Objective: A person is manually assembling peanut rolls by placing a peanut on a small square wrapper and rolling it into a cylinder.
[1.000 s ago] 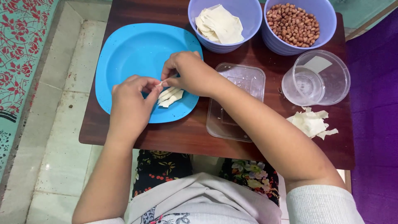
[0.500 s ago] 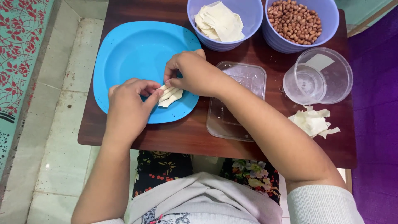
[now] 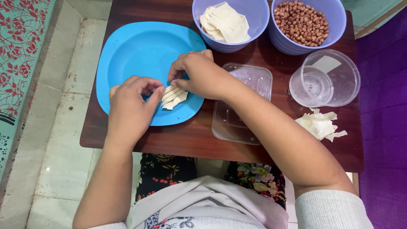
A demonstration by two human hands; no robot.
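Note:
Over a blue plate (image 3: 131, 51) on a dark wooden table (image 3: 178, 140), both my hands work a small rolled piece of pale dough wrapper (image 3: 166, 90). My left hand (image 3: 129, 106) pinches its left end with thumb and fingers. My right hand (image 3: 199, 74) pinches its right end from above. Two or three finished rolled wrappers (image 3: 176, 99) lie on the plate just below my fingers. How much of the held roll my fingers hide I cannot tell.
A purple bowl of square wrappers (image 3: 227, 23) and a purple bowl of peanuts (image 3: 303, 23) stand at the back. A clear rectangular container (image 3: 237, 118), a clear round cup (image 3: 324, 80) and torn wrapper scraps (image 3: 320, 125) lie to the right. Tiled floor is at left.
My hands stay together over the plate while my fingers keep working the roll. The view has shifted slightly; the finished rolls have not moved.

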